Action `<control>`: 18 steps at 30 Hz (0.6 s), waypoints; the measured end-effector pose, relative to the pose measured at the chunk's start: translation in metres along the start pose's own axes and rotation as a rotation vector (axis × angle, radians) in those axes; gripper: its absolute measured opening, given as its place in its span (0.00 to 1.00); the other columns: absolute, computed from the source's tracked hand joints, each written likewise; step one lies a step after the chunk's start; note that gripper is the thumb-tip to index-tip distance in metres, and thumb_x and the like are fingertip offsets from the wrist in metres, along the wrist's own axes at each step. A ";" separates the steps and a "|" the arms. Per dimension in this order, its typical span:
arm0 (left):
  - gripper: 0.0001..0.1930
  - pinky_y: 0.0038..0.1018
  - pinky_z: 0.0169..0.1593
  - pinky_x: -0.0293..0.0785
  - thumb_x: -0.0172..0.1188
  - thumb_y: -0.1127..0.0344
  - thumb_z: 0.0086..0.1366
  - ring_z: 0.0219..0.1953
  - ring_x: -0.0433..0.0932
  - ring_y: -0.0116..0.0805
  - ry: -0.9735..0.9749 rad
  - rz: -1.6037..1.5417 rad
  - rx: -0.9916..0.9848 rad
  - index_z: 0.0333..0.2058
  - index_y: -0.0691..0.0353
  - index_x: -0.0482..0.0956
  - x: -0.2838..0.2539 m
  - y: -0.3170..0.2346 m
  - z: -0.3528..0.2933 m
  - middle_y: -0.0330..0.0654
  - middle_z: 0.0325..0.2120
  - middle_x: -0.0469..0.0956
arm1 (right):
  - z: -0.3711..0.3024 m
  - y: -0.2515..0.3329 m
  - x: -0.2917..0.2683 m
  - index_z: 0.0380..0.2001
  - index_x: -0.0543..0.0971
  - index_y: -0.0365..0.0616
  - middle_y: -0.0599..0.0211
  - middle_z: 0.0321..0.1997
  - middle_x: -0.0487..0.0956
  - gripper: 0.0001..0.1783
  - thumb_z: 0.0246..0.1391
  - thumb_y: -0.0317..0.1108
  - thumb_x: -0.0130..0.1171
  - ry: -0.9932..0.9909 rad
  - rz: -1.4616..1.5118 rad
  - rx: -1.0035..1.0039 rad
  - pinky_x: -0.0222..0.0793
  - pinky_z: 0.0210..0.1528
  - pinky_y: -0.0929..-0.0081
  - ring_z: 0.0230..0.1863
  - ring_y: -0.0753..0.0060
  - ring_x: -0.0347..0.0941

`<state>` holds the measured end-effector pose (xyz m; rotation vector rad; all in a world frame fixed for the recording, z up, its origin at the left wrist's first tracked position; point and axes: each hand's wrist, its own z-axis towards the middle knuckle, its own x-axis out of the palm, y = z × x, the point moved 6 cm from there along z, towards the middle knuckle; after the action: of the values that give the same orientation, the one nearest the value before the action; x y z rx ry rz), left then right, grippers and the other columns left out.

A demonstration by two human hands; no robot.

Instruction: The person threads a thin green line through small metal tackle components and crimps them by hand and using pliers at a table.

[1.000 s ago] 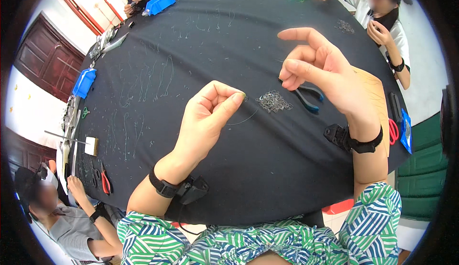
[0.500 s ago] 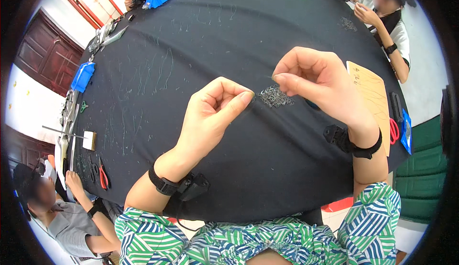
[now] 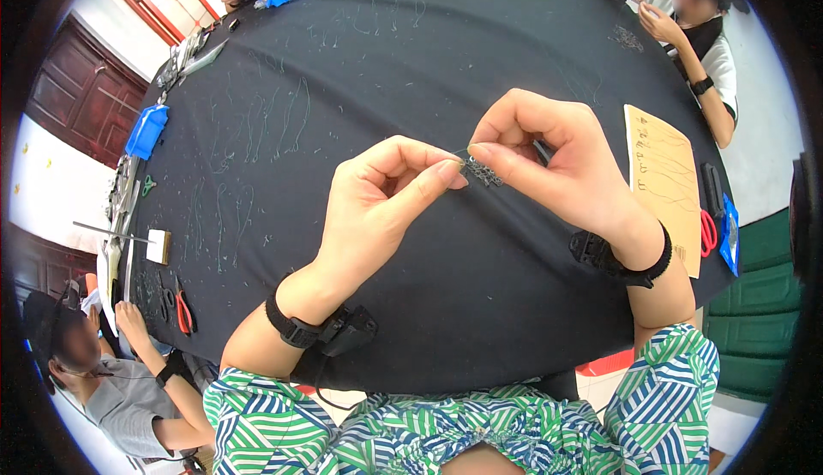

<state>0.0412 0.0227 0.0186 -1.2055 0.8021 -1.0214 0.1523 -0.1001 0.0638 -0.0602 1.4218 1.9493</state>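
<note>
My left hand [image 3: 364, 205] and my right hand [image 3: 570, 166] are raised over the dark cloth, with their fingertips almost meeting. Each is closed in a thumb-and-finger pinch. A short stretch of thin dark thread [image 3: 461, 153] shows between the two pinches. Anything smaller within the fingertips is too fine to make out. Just beyond them lies a heap of small silvery wire hooks [image 3: 486, 175], partly covered by my right hand. To the right of my right hand is a tan card [image 3: 669, 205] bearing small hook shapes and long thin lines.
Strands of thin line [image 3: 296, 119] lie across the black tablecloth [image 3: 480, 303]. Red-handled pliers [image 3: 183, 308] and a white block [image 3: 159, 246] are at left. Red scissor handles [image 3: 708, 233] and a blue packet [image 3: 729, 235] sit at the right edge. Other people work around the table.
My right hand has moved left and slightly up, bringing its fingertips close to my left hand's. It covers more of the hook heap. My left hand has barely moved.
</note>
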 end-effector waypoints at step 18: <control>0.07 0.18 0.41 0.73 0.59 0.69 0.67 0.35 0.80 0.23 0.003 -0.027 -0.004 0.40 0.66 0.80 0.000 0.001 0.000 0.41 0.32 0.82 | 0.000 0.000 -0.001 0.30 0.78 0.38 0.77 0.19 0.73 0.03 0.52 0.24 0.62 0.051 -0.132 -0.054 0.56 0.23 0.86 0.21 0.89 0.62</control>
<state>0.0418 0.0224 0.0180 -1.2211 0.7929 -1.0445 0.1530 -0.1002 0.0640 -0.2251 1.3624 1.8895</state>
